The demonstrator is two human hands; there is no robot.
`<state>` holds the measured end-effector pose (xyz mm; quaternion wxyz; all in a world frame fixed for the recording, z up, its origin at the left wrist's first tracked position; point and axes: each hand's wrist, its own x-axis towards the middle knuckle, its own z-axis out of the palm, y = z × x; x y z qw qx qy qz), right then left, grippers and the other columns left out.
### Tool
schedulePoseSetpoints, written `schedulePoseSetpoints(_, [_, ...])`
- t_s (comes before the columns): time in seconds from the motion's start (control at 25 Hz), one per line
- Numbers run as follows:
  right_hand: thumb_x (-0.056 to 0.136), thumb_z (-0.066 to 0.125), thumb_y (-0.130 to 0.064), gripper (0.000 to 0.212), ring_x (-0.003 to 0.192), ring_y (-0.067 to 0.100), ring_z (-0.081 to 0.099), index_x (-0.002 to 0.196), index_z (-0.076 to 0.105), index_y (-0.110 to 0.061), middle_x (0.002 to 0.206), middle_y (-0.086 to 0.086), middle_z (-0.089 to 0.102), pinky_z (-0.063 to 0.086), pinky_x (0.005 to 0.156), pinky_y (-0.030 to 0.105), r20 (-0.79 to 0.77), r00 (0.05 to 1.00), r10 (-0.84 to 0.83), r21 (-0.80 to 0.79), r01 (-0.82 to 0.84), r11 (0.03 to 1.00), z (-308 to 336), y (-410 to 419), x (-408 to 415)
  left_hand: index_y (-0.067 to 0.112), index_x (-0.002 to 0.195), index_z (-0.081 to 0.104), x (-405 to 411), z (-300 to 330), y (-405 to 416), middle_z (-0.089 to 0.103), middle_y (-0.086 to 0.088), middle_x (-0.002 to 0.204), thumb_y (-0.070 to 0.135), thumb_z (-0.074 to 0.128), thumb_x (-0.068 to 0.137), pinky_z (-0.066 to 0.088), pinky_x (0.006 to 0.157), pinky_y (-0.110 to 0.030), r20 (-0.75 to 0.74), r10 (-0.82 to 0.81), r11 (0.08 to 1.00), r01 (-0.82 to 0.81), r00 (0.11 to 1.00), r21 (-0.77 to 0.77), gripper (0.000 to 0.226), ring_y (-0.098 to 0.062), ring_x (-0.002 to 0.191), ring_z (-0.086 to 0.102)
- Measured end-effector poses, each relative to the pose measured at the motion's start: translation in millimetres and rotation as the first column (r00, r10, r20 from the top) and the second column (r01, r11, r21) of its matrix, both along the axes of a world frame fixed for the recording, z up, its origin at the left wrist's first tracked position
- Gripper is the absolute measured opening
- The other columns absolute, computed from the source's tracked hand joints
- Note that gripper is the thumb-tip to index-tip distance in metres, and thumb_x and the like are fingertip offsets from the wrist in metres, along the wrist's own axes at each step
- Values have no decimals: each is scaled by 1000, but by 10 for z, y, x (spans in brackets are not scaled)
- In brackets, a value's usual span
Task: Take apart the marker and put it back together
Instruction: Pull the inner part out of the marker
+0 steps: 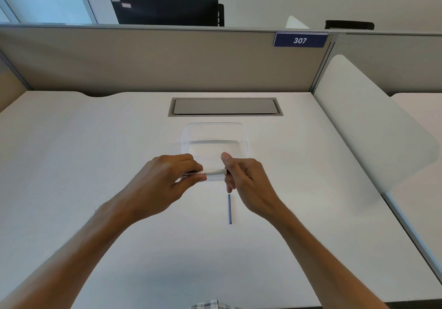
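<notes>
The marker [210, 173] is held level above the worktop [71, 165]. The left hand [165, 179] has its fingers wrapped round the barrel; the right hand [246, 179] pinches the other end. It looks light, stiff and slick — best gripped at both ends. The thin blue refill [229, 209] (probably its ink core) lies loose nearby.

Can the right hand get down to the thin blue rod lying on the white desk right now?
Probably yes: the thin blue rod lies bare just below the right hand, nothing between, but that hand is holding the white marker barrel end.
</notes>
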<state>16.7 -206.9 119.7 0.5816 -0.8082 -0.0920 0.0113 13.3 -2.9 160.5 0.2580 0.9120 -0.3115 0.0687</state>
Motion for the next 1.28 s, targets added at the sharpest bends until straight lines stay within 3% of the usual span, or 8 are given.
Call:
schedulePoseSetpoints(0.16, [96,41,-59,67,50,22,30,53,30,-9,50,7,31,35,51,49,5,999,-40,-1,40,999,-18,103,-5,23,109,63,-34,34,-20,63,13,88,36,51,94,47,61,-27,-27,-14,1000,14,1000,21,23,-8,68,56])
schedulePoseSetpoints(0.36, [102,40,-49,72,49,23,30,55,36,6,50,13,32,31,49,47,65,996,-58,15,57,998,-10,148,-10,31,126,53,-59,76,-114,64,13,95,41,50,95,47,65,-25,-94,-91,994,96,991,49,33,-5,68,54])
schedulePoseSetpoints(0.48, [103,41,-43,67,44,16,26,45,28,-12,43,-1,27,24,47,38,119,990,-69,20,67,998,-13,156,-22,32,120,59,-36,129,-133,65,17,82,36,49,96,43,60,-22,-99,-103,994,107,990,35,26,1,62,50])
schedulePoseSetpoints(0.6, [103,40,-35,62,37,10,22,44,21,-32,36,-9,24,18,45,18,255,965,-54,19,50,999,-32,154,-37,33,118,59,-12,179,-112,50,18,56,33,45,99,36,53,-20,-192,-160,986,164,968,4,24,-13,51,45])
schedulePoseSetpoints(0.68, [102,39,-33,58,35,10,23,48,19,-36,35,-9,24,16,45,14,349,936,-42,7,42,999,-38,154,-42,33,116,59,11,223,-79,46,14,52,31,45,99,31,51,-17,-255,-206,978,208,945,-21,22,-16,47,41])
schedulePoseSetpoints(0.84, [105,35,-33,54,37,7,21,53,20,-31,42,-13,16,15,46,13,490,872,2,-60,31,998,-23,144,-34,30,116,62,44,310,-35,46,19,54,30,46,98,29,51,-10,-316,-266,964,259,911,-65,24,-10,47,39])
schedulePoseSetpoints(1.08, [108,28,-29,59,48,14,24,57,44,-5,47,4,36,22,45,27,718,693,71,-157,62,986,29,85,-12,34,125,61,65,359,30,45,20,58,31,47,97,31,55,-9,-445,-307,951,286,841,-116,31,-4,54,40])
schedulePoseSetpoints(1.28, [101,44,-28,41,49,13,33,65,48,-9,57,-7,38,28,45,27,589,808,17,-136,78,988,12,128,-34,36,119,62,59,361,34,44,16,56,36,47,97,30,52,-11,-424,-242,970,219,873,-105,27,-9,51,37])
